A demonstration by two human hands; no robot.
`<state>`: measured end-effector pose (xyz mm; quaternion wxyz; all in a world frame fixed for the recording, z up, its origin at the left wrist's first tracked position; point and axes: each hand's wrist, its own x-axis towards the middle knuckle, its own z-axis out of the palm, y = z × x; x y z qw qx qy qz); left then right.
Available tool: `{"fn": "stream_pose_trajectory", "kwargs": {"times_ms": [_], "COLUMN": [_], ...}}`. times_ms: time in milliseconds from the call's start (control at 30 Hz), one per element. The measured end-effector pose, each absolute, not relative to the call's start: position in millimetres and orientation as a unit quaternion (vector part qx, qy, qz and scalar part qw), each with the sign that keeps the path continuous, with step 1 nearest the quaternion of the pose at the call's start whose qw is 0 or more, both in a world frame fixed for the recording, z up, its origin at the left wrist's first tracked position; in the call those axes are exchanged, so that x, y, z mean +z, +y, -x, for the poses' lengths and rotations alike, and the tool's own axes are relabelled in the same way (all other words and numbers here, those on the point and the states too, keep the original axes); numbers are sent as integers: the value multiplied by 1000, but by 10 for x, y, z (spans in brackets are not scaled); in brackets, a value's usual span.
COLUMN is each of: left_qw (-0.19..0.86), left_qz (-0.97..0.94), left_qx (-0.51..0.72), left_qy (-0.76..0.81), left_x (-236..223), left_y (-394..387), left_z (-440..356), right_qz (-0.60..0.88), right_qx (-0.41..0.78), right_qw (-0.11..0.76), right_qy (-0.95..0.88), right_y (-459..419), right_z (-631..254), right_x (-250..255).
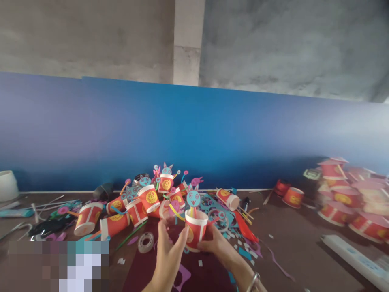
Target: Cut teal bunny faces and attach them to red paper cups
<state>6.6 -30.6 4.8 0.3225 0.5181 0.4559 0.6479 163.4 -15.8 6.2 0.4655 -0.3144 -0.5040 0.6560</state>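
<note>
Nearest my camera, both forearms run in from the bottom edge, cut off there; a bracelet (254,280) shows on the right wrist. Right hand (215,242) grips the red cup (199,232), thumb on its lower side, other fingers mostly hidden. Left hand (170,252) has thumb and forefinger spread at the cup's other side; I cannot tell whether the thumb touches. Cup is upright, just in front of a heap of similar cups (148,198); its emblem is partly covered. Blue face cutout (193,199) stands above the rim, its support's lower end hidden inside. White tape roll (140,243) lies left of the left hand. Farther right: stacked cups (345,198), blurred, and a power strip (354,254), cut off by the frame. Pixelation (57,267) masks the lower left.
</note>
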Motion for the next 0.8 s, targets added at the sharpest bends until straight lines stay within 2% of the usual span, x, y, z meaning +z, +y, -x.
{"fn": "stream_pose_trajectory", "kwargs": {"times_ms": [100,233,433,633,800], "left_qw": [490,586,616,637,681], "left_qz": [-488,-429,-364,-374,-398], "left_qx": [622,607,622,594,542], "left_qy": [367,322,317,319,290], "left_x": [-24,-29,9,8,-29], "left_y": [-283,-274,-272,-243,-234], "left_z": [-83,-55,39,108,152], "right_qz": [292,290,255,345,255], "right_qx": [670,671,632,616,673], "right_qw": [448,429,449,471,522], "right_qy": [-516,-531,-578,-529,-457], "right_y": [-189,-204,-151,-160,-104], "right_z": [-1572,-1517,-1565,-1634,-1728], "right_x": [47,45,38,24,76]}}
